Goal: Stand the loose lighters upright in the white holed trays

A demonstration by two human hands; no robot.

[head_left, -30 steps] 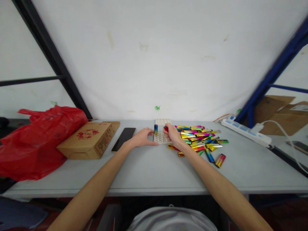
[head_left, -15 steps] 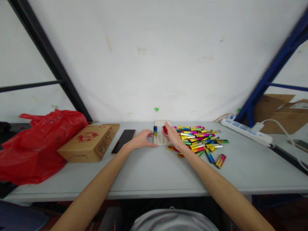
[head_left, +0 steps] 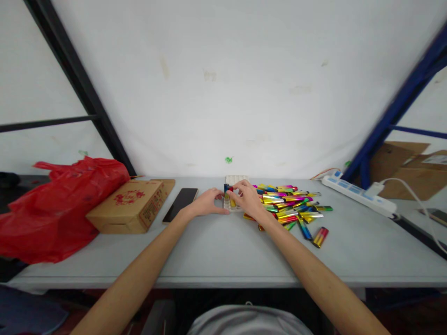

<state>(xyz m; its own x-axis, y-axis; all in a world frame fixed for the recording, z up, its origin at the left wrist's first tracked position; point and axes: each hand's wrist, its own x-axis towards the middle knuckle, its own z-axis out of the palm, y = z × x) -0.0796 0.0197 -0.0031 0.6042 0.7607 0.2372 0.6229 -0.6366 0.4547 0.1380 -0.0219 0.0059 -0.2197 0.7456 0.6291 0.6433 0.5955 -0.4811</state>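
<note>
Pinched between the thumb and fingers of the right hand (head_left: pixel 247 197) is a shiny red-topped cylinder (head_left: pixel 231 197), standing roughly upright over the near part of a pale tray (head_left: pixel 237 179); whether its base sits fully in a hollow cannot be told, as the fingers cover part of it. Just to its left stands a dark blue-topped cylinder (head_left: pixel 226 191), also upright at the tray. The left hand (head_left: pixel 206 203) lies at the left side of the tray with thumb and fingers spread apart in a curve, the thumb along the near edge and the fingertips close to the blue-topped cylinder; contact there is too small to make out. Rows of small hollows show in the far part of the tray, near the wall (head_left: pixel 226 102). Right of the right hand spreads a loose pile of metallic cylinders (head_left: pixel 288 201) in gold, silver, magenta, green and blue, lying at mixed angles, with one red-and-gold cylinder (head_left: pixel 320 237) at its near right side. On the other side, a black phone (head_left: pixel 180 204) lies flat beside the left hand, then a brown carton (head_left: pixel 125 207) with red print, and a red plastic bag (head_left: pixel 66 209) next to it. Farther right on the grey table (head_left: pixel 226 251) is a white power strip (head_left: pixel 359 194) with a plug and cable in it.
</note>
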